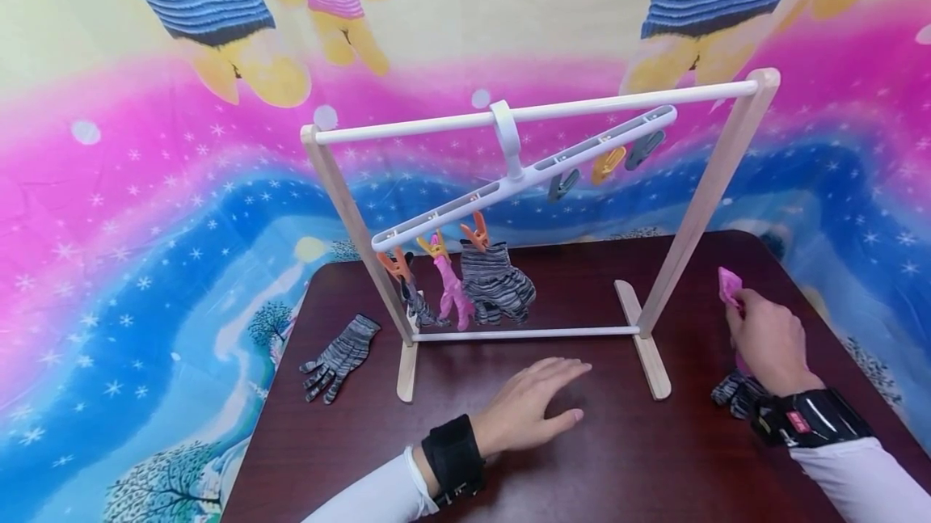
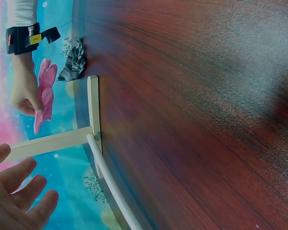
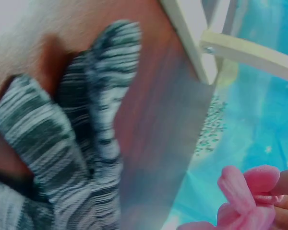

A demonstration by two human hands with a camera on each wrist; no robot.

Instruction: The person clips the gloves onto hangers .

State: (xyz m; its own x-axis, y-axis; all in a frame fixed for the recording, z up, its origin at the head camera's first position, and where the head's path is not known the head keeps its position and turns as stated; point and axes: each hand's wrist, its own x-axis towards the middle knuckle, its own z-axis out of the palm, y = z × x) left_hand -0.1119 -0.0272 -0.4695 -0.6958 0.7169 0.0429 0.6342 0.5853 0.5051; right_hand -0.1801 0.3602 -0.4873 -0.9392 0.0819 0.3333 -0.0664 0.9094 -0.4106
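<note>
My right hand point(image 1: 771, 341) pinches a pink glove point(image 2: 47, 93) by one end above the right side of the table, and the glove's fingers dangle in the left wrist view. Beneath that hand a grey-black striped knit glove point(image 1: 735, 394) lies on the table, large in the right wrist view. My left hand point(image 1: 534, 403) hovers over the table before the rack, fingers extended and holding nothing. A white clip hanger point(image 1: 516, 175) hangs tilted, left end low. From its left half hang a dark glove point(image 1: 414, 301), a pink glove point(image 1: 451, 288) and a striped glove point(image 1: 498, 284).
The wooden drying rack point(image 1: 705, 191) stands on the dark table point(image 1: 582, 458). Another striped glove point(image 1: 343, 357) lies flat at the left. Grey clips and a yellow clip point(image 1: 608, 165) hang on the hanger's raised right half. A printed cloth point(image 1: 145, 208) covers the background.
</note>
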